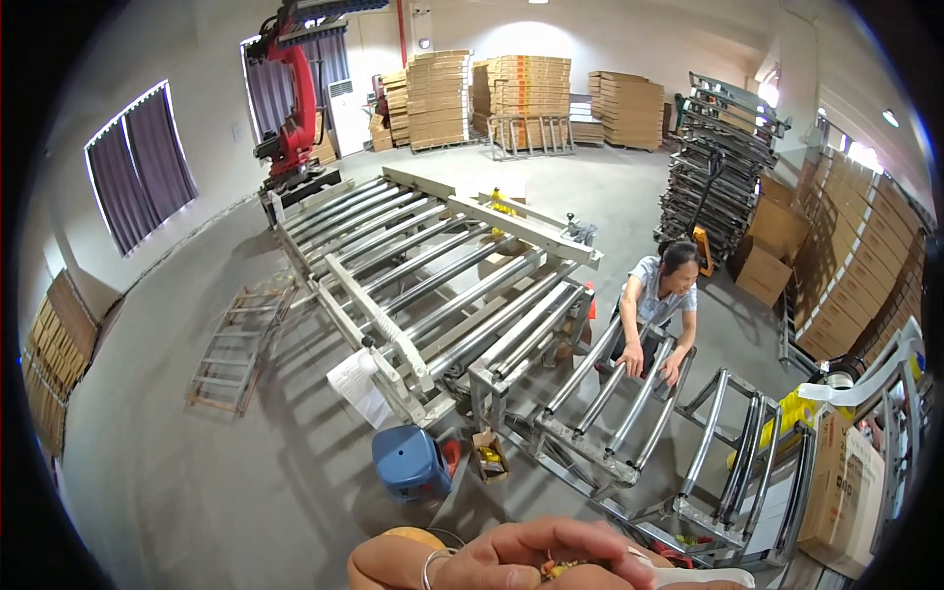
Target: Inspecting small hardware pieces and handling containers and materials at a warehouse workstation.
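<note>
Hands: two hands are seen at the lower edge, pressed together; the left hand (393, 565) wears a metal bangle at the wrist, the right hand (551, 559) is cupped beside it.
Fingers: the fingers (590, 544) are curled around small yellowish pieces (559, 567); whether the left fingers are clenched cannot be told, since they are cut off by the frame.
Small pieces: held in the cupped palm, at the very bottom centre; their kind cannot be made out.
Ahead of the hands: a blue plastic stool (411, 462) and a small open cardboard box (489, 455) are set on the grey floor (197, 442), just beside a long roller conveyor frame (433, 275).
Other person: a person in a grey shirt (657, 300) is crouched at the conveyor's near section, both hands laid on the rollers.
Obstructions: a curved roller section (728, 462) lies between the hands and the right wall.
Packages: flat brown cartons (531, 88) are stacked on pallets at the far wall; more brown cartons (855, 256) are lined along the right.
Far left: a red robot arm (295, 98) is stood by curtained windows (138, 167); a wooden pallet (236, 344) lies on the floor.
</note>
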A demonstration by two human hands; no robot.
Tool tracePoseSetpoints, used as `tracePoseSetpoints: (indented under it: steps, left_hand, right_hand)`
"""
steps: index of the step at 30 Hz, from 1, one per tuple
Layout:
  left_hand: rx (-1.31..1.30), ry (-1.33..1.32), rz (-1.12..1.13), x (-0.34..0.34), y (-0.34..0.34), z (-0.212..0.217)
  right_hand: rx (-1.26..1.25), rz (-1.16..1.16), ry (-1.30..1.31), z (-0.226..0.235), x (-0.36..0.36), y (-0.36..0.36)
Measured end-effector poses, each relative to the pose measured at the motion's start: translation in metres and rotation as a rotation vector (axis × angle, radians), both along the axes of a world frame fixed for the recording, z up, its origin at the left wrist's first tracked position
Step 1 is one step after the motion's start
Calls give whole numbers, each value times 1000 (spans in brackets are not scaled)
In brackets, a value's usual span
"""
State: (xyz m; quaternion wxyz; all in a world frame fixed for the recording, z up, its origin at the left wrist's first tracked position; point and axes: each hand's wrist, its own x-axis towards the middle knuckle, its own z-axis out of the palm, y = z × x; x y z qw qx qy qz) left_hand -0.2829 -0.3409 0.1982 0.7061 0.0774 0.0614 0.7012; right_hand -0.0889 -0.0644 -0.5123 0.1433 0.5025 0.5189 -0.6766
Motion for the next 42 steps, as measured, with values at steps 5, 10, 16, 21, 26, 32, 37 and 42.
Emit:
tracePoseSetpoints:
  steps: [5, 10, 16, 21, 26, 32, 37, 42]
  left_hand:
    - [154, 380, -119, -14, 18, -2]
    - [128, 406, 76, -6, 24, -18]
    - [76, 436, 218, 11, 45, -39]
    - [353, 545, 138, -12, 86, -111]
    - [198, 1032, 168, -17, 135, -190]
    - [668, 2196, 239, -4, 146, -373]
    - [654, 2118, 141, 0, 131, -465]
    - [-804, 1156, -831, 36, 120, -491]
  right_hand:
    - [26, 99, 10, -19, -3, 10]
    - [46, 126, 21, 0, -9, 13]
    - [-6, 85, 78, 1, -5, 21]
    - [8, 113, 78, 25, -38, 4]
    - [-611, -241, 471, 151, -89, -30]
    - [-829, -669, 1128, 258, -116, -102]
    - [-599, -1035, 963, 279, -58, -143]
    - [-53, -1067, 1315, 364, 0, -198]
